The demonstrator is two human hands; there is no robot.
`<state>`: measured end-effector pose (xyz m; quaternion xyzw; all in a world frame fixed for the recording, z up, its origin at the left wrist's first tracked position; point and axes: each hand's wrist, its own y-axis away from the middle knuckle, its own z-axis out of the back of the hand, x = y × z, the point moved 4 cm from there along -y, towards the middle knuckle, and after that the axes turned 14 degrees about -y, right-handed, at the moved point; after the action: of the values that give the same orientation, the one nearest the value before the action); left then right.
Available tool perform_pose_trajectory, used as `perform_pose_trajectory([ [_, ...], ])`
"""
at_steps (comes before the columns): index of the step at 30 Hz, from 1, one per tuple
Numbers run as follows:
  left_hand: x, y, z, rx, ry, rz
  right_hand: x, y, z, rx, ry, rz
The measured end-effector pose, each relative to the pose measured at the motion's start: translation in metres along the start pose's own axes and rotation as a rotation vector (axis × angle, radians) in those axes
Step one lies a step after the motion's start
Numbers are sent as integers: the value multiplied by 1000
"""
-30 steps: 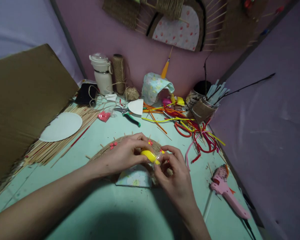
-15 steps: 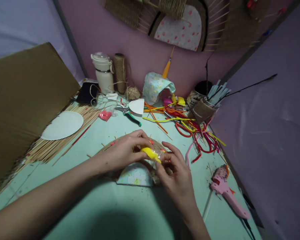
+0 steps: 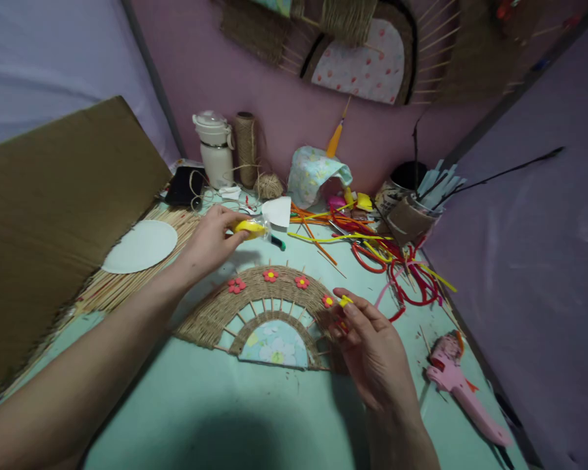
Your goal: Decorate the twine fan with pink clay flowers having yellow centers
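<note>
My left hand (image 3: 218,234) pinches a small clear packet of yellow modelling clay (image 3: 251,228) above the far left part of the table. Between the fingertips of my right hand (image 3: 372,339) is a small bit of yellow clay (image 3: 345,301). Below and between the hands lies a half-round fan of woven twine (image 3: 200,320) on thin sticks, with a floral fabric half-circle (image 3: 274,346) at its centre. Pink-red clay flowers (image 3: 270,275) sit along its arch; several have yellow centres, and the leftmost (image 3: 236,286) shows none. My right hand covers the fan's right end.
A pink glue gun (image 3: 465,391) lies at the right. Red-handled scissors (image 3: 368,258) and coloured pipe cleaners (image 3: 318,245) are spread behind. Thin sticks (image 3: 127,284) and a white oval (image 3: 142,247) lie left, beside a cardboard sheet (image 3: 68,215). A white bottle (image 3: 216,156) stands at the back.
The hands have separated. My left hand has carried the yellow clay packet up and left, while my right hand has come away with a small yellow bit. The fan is now largely uncovered.
</note>
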<state>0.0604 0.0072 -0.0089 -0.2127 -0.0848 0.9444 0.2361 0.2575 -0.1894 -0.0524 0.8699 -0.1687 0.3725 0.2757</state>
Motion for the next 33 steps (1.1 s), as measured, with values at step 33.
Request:
perform_pose_trajectory([
  [33,-79,67,-54,739,1338,430,5,24,-17,314,726,632],
])
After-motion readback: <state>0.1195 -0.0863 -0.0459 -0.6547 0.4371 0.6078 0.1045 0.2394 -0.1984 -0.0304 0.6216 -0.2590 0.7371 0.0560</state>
